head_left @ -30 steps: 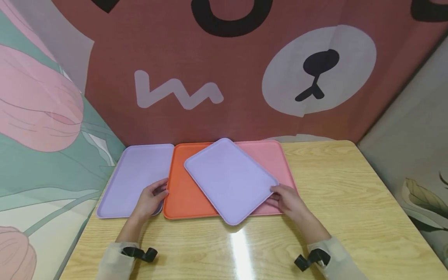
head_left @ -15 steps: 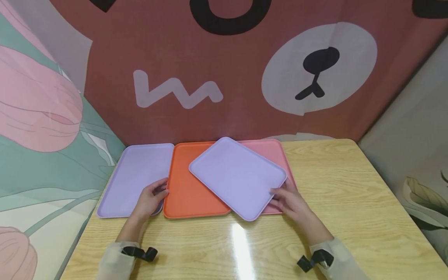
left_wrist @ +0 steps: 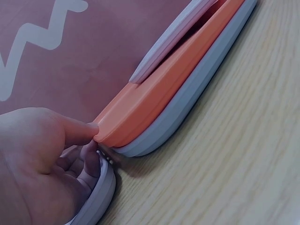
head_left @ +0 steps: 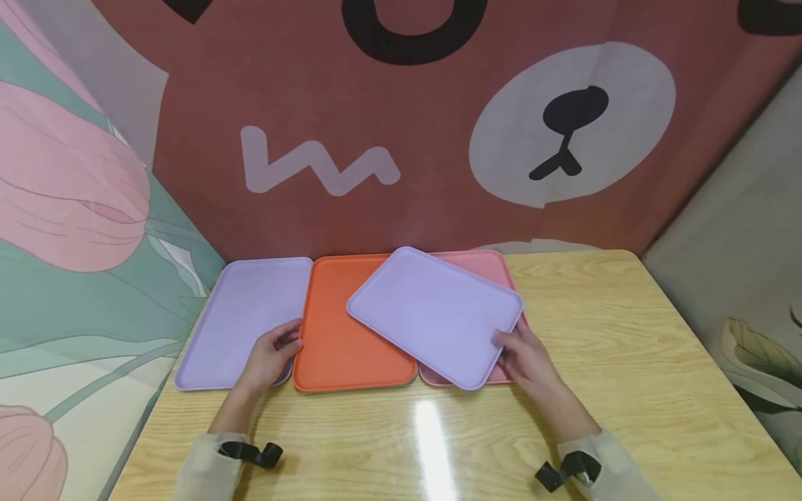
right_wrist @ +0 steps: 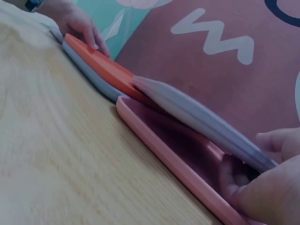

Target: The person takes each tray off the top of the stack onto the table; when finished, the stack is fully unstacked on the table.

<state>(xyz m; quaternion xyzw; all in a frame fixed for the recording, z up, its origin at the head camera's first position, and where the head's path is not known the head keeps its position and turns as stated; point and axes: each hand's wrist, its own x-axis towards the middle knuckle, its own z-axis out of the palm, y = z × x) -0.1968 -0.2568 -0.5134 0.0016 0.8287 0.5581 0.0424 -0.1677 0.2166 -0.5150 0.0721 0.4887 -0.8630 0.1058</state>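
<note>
Landmark: orange tray (head_left: 351,341); I log every place from it.
Under the landmark: a grey-blue tray (left_wrist: 199,84), its rim showing as a band just below the orange one.
Left hand (head_left: 269,355): at the landmark's left edge, clamped on it in a pinch, thumb on the upper side, other fingers lower down.
Right hand (head_left: 529,362): to the right of the landmark, clamped on the upper lavender tray, thumb on top and fingers beneath.
Upper lavender tray (head_left: 435,316): turned askew; its left part overlaps the landmark's right part, the rest extends to the right of it.
Tilt of that tray: low end at the landmark, seemingly touching it; the end in the grip is raised, with an open gap beneath in the right wrist view.
Pink tray (head_left: 489,263): just right of the landmark, partly covered by the raised tray.
Flat lavender tray (head_left: 244,313): just left of the landmark, its near right corner partly behind the wrist.
Bench (head_left: 595,327): pale wood grain, carrying the row of trays, with a bright glare streak nearer the person than the landmark.
Backdrop (head_left: 426,153): reddish-brown cartoon print, rising behind the landmark.
</note>
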